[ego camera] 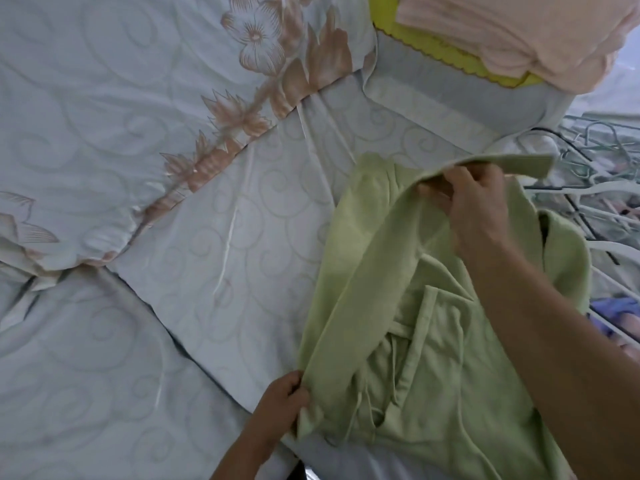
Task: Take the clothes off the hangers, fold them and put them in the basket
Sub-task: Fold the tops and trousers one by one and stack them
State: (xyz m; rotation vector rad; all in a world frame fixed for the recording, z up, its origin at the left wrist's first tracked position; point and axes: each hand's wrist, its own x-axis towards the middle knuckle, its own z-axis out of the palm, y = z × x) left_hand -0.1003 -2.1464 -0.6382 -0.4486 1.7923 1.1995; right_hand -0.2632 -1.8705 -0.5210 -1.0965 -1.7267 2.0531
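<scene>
A light green hooded garment (433, 341) with drawstrings lies on the bed at the lower right, partly lifted. My left hand (284, 400) grips its near edge at the bottom. My right hand (464, 206) pinches the upper edge of a raised green strip, a sleeve or hem, held above the bed. A pile of white and dark hangers (595, 188) lies at the right edge. No basket is in view.
The bed is covered with a pale grey quilt (138, 133) with peach flowers. A grey pillow (450, 98) sits at the upper right under yellow-green cloth (446, 50) and folded peach cloth (519, 36). Purple cloth (613, 306) shows under the hangers.
</scene>
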